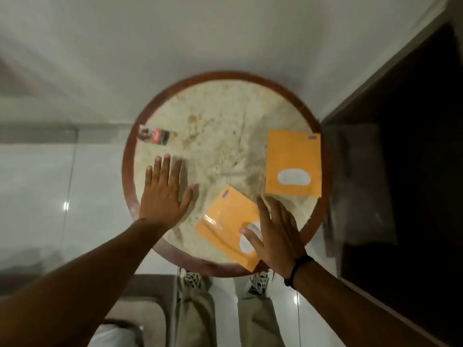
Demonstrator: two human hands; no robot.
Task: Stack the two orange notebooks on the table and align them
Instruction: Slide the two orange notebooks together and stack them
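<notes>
1. Head view: my right hand [274,236] lies flat and spread on the near notebook [226,225], which hangs over the near rim of the table [130,156]; a careless slide could push it off.
2. My left hand [164,194], spread and holding nothing, rests on the marble.
3. This notebook is turned diagonally; the far notebook [293,162], near the right rim, has its long axis pointing away from me.

No lettering comes through legibly. The far notebook [293,163] shows a tiny purple tag in its corner — too blurred to read — and a blank white oval. The near notebook [226,225], under the right hand's fingers [265,214], carries the same purple tag and white oval — unreadable too. The small packet [156,137] beyond the left fingertips [165,159]: print smeared.
</notes>
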